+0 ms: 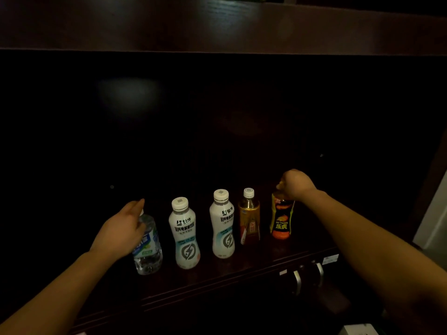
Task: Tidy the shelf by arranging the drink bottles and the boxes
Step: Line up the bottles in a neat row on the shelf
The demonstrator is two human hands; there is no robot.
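Note:
Several drink bottles stand upright in a row on a dark wooden shelf (242,269). At the left, my left hand (121,230) wraps the upper part of a clear water bottle (148,250). Two white bottles with black print follow, one (184,234) beside the water and the other (222,224) further right. An amber bottle (249,217) with a white cap comes after them. At the right end, my right hand (296,184) is closed over the top of an orange and black Hi-Tiger bottle (281,217). No boxes show in the dark.
The shelf's back and left side are in deep shadow. Above runs a dark wooden board (217,25). Under the shelf's front edge, two metal handles (308,276) stick out from cabinet doors. A pale wall (435,218) shows at the right edge.

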